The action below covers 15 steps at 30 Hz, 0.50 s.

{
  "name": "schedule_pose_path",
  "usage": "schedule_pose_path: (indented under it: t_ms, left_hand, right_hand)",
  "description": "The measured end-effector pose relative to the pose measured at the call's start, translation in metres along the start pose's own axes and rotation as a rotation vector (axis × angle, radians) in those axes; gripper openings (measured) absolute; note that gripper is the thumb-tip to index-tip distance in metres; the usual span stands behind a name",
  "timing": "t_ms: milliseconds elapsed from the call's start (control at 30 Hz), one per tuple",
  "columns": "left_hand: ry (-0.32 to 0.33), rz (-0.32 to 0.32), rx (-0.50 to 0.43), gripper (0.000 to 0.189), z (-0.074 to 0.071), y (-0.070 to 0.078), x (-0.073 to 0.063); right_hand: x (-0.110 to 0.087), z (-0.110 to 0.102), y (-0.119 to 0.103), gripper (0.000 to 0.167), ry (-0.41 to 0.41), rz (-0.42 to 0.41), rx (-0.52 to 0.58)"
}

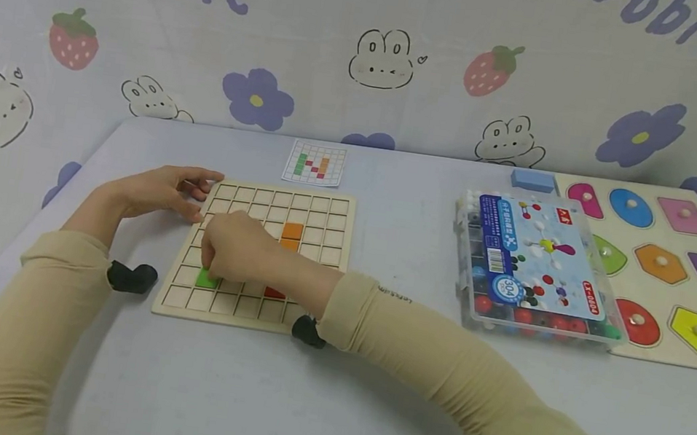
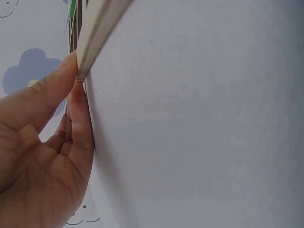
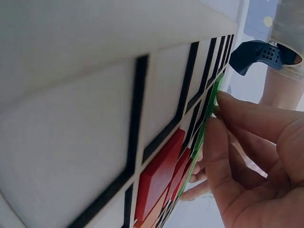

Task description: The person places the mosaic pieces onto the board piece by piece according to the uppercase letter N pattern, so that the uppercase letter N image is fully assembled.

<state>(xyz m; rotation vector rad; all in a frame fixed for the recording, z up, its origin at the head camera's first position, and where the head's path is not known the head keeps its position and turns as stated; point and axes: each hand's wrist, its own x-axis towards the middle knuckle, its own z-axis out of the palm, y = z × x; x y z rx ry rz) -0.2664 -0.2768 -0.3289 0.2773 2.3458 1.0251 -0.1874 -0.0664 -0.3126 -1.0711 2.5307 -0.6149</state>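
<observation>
A square wooden grid board [image 1: 314, 236] lies left of centre in the head view. My left hand [image 1: 156, 192] is at its far left corner, where thumb and forefinger pinch the board's edge in the left wrist view. My right hand [image 1: 242, 247] reaches across the grid, its thumb and fingertips on a green tile [image 1: 206, 278] near the left side. Further green pieces in that column are partly hidden by the fingers. Orange tiles [image 1: 292, 231] and a red tile [image 1: 275, 292] sit in other cells; the right wrist view shows more red tiles [image 3: 159, 173] in a line.
Behind the board lies a small card [image 1: 314, 164] printed with a green, red and orange grid pattern. To the right are a clear plastic box [image 1: 541, 261] of coloured balls, a blue block [image 1: 532, 181] and a wooden knob puzzle [image 1: 665, 222]. A printed cloth hangs behind the table.
</observation>
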Motion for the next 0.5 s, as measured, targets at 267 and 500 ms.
schedule_pose_path:
  t_ms: [267,500]
  left_hand:
    - [-0.008,0.01,0.008,0.084,0.001,-0.001,0.002]
    - [0.018,-0.03,0.176,0.078,0.002,0.014,0.0]
  right_hand:
    - [-0.004,-0.014,0.002,0.011,0.039,-0.007,-0.001]
    - [-0.032,-0.056,0.011,0.018,0.128,0.044,-0.03]
